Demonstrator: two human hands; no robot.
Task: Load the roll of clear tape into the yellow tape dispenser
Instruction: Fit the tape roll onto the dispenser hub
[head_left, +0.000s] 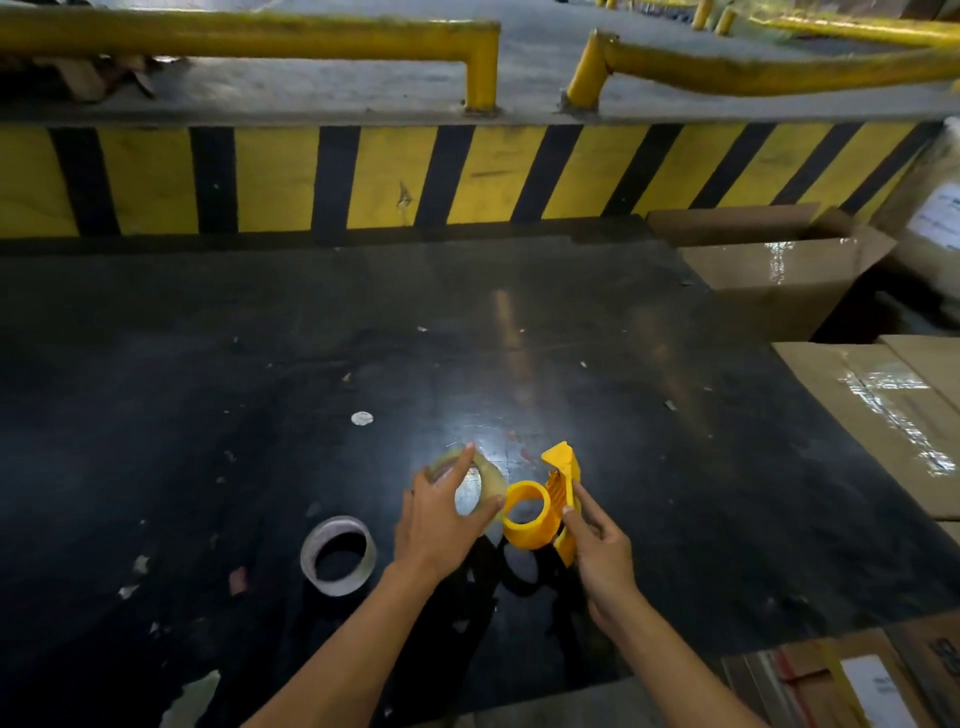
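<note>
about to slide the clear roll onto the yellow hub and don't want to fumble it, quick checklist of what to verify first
1. Left hand grips the clear tape roll: ok.
2. Right hand holds the yellow dispenser by its flat side: ok.
3. Dispenser hub bare, no roll on it: ok.
4. Roll's hole lined up with the hub: not ok, the roll sits left of and beyond it.
5. Loose tape end found: cannot tell, blurred.
6. Second roll on the black table out of the way: ok.
</note>
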